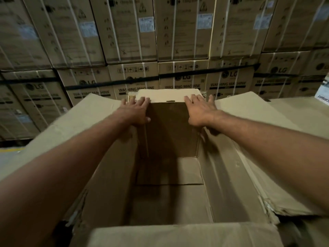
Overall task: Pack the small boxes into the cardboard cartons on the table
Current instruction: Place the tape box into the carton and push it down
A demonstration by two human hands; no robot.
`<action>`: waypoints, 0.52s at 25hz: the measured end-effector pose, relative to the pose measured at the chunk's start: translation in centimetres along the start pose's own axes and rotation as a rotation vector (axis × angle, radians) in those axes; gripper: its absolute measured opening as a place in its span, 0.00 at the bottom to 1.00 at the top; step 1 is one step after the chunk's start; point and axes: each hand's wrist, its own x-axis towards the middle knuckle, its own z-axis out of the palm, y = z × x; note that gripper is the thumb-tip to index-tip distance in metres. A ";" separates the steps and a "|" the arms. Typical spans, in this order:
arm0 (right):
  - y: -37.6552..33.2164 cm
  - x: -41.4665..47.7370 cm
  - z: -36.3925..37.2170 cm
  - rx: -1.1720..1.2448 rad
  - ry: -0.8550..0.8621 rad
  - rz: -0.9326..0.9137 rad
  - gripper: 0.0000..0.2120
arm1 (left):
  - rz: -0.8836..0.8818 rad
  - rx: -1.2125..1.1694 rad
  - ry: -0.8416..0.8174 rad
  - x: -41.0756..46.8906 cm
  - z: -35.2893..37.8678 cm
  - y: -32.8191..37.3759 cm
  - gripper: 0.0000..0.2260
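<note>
Left grip (136, 111), right grip (201, 111); LG boxes (229, 82)

Plain brown carton (114, 175); stacked boxes (183, 41) white-strapped.

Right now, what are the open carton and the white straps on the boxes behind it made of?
Carton: corrugated cardboard, matte brown; the creased flaps and the torn, frayed near right corner show it. Straps: probably plastic banding, thin, flat and pale, though blur leaves that open. Boxes: printed brown cardboard too.
</note>
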 end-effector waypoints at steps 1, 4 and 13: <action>-0.1 -1.1 -0.3 -0.014 0.009 -0.004 0.43 | 0.022 0.027 0.013 -1.2 -0.3 0.4 0.40; -0.3 -5.3 -1.9 -0.010 0.095 -0.029 0.37 | 0.088 0.039 0.114 -5.6 -1.6 1.8 0.38; -0.1 -21.7 -4.3 0.197 0.191 0.013 0.19 | 0.220 -0.310 0.258 -19.7 -3.5 9.0 0.21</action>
